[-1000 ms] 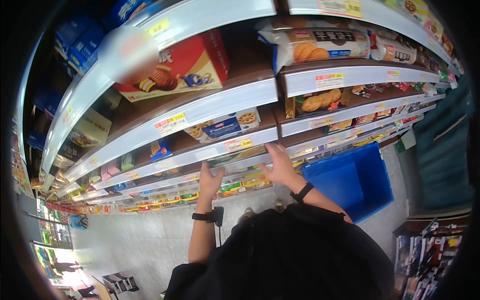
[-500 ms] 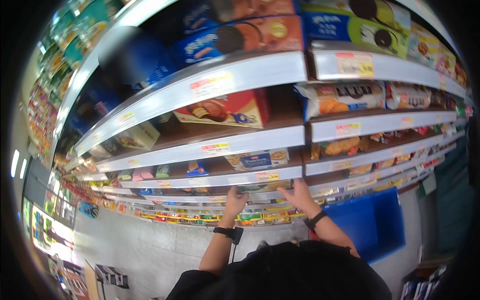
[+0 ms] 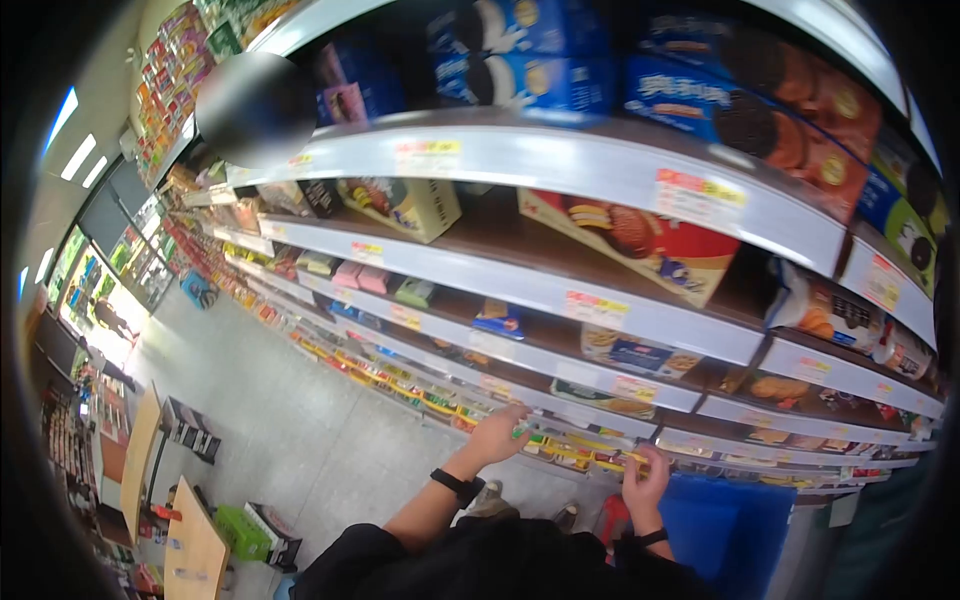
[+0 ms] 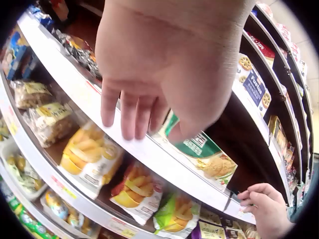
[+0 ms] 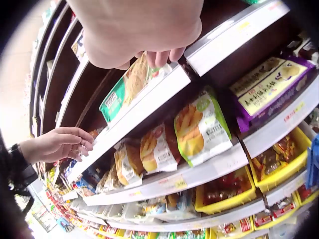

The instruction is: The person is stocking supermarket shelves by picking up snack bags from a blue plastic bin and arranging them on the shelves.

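Note:
A green and white biscuit box (image 4: 199, 152) lies on a lower shelf, its printed front facing out. In the head view, my left hand (image 3: 497, 436) is in front of the shelf edge, below the box. Its fingers hang relaxed with nothing in them; the left wrist view shows the palm and fingers (image 4: 144, 112) overlapping part of the box. To the right, my right hand (image 3: 648, 478) is lower, beside the shelf fronts, its fingers loosely bent. From the right wrist, its fingertips (image 5: 159, 59) overlap the box's right end, and no held thing shows.
A blue crate (image 3: 715, 525) stands on the floor to the right. Bagged snacks (image 5: 199, 127) and yellow baskets (image 5: 227, 191) fill the shelves below. Above are a blue and white cookie box (image 3: 640, 352) and a red biscuit box (image 3: 630, 235). Wooden tables (image 3: 195, 545) stand behind left.
Both hands, earlier up at the shelf edge on either side of the green box, have come away from it and down. The head view has swung left along the aisle.

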The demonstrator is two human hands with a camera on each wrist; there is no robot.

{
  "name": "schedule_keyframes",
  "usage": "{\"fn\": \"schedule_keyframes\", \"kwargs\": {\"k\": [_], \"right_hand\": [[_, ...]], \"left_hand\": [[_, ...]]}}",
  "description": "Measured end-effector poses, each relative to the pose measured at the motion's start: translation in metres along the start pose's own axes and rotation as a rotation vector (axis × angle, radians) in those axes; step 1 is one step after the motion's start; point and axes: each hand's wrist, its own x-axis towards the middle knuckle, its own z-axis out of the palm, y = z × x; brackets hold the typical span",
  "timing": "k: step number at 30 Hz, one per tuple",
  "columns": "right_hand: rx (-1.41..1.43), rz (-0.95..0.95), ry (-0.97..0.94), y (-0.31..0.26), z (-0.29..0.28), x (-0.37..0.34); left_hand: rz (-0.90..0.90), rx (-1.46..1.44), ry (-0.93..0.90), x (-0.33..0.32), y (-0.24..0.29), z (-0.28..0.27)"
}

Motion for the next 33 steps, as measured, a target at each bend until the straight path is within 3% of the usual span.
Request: {"fn": "schedule_keyframes", "kwargs": {"k": [2,4,6,8,9,10,12,13,15,20,26,33], "right_hand": [[0.028,0.112,-0.026,-0.02,0.013,-0.023],[-0.002,0.098,-0.238,-0.031,0.032,-0.044],[-0.027,-0.009,-0.196,-0.05,0.064,-0.049],[-0.077,-0.121,-0.195,-0.077,0.103,-0.05],[-0.082,-0.116,-0.196,-0.096,0.126,-0.048],[-0.053,-0.186,-0.191,-0.115,0.151,-0.038],[-0.036,-0.257,-0.186,-0.16,0.202,-0.014],[-0.047,-0.363,-0.207,-0.189,0.225,0.001],[-0.06,-0.541,-0.212,-0.244,0.273,0.03],[-0.142,-0.688,-0.244,-0.35,0.364,0.1],[-0.341,-0.694,-0.322,-0.406,0.421,0.163],[-0.442,-0.564,-0.517,-0.41,0.441,0.186]], "left_hand": [[-0.002,0.039,-0.103,-0.017,-0.046,-0.001],[0.026,0.135,-0.398,-0.033,-0.077,-0.017],[0.032,0.12,-0.374,-0.043,-0.102,-0.035],[0.05,0.106,-0.282,-0.042,-0.128,-0.062],[0.117,0.074,-0.087,-0.045,-0.133,-0.083],[0.125,0.066,-0.09,-0.045,-0.144,-0.106],[0.253,0.097,0.243,-0.044,-0.168,-0.156],[0.264,0.084,0.238,-0.043,-0.179,-0.183],[0.378,0.141,0.468,-0.041,-0.198,-0.239],[0.445,0.288,0.667,-0.022,-0.213,-0.341],[0.297,0.429,0.559,0.006,-0.23,-0.377],[0.343,0.432,0.535,0.025,-0.238,-0.394]]}}
